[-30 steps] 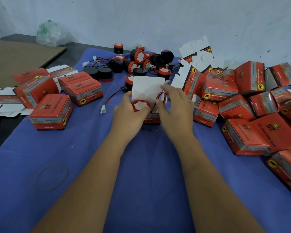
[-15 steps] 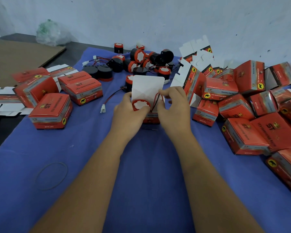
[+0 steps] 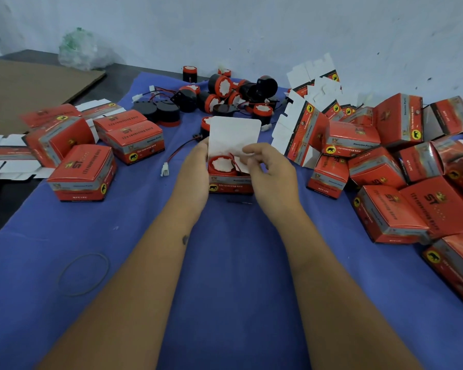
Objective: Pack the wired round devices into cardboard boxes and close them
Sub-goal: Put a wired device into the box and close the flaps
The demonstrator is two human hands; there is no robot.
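The right hand (image 3: 271, 172) has lifted off the wire, fingers now loosely curled; the left hand (image 3: 195, 169) still grips the open box (image 3: 230, 184).

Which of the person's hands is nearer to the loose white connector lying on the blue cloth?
Left. The left hand holds the open box's left side, just right of the white connector. The right hand is at the box's far side.
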